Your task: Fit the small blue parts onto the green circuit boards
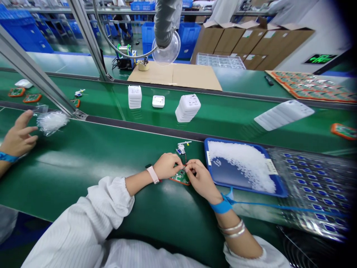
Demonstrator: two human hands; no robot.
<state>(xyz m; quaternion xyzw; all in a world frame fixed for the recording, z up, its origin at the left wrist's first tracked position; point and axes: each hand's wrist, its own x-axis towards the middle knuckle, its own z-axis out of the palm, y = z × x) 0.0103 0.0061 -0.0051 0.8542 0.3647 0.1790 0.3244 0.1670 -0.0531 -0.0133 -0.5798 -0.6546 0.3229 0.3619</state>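
The thing I work on, a green circuit board (180, 177) with an orange rim, sits on or just over the table (145, 216), between its near edge and the dark rail (145, 126) along its far edge, left of the blue tray (228, 180); my left hand (169, 165) and right hand (201, 180) meet at its far side, thumbs and forefingers drawn in to small gaps beside the red lead (186, 159); how tightly they close, and on which part, I cannot tell.

I judge the board light and stiff, best taken by its orange rim, clear of the parts on its face; the lead looks thin and limp, easily strained, so I would hold it close to its end; the small white assembly (181, 149) beyond seems light enough to drag if that lead is pulled.
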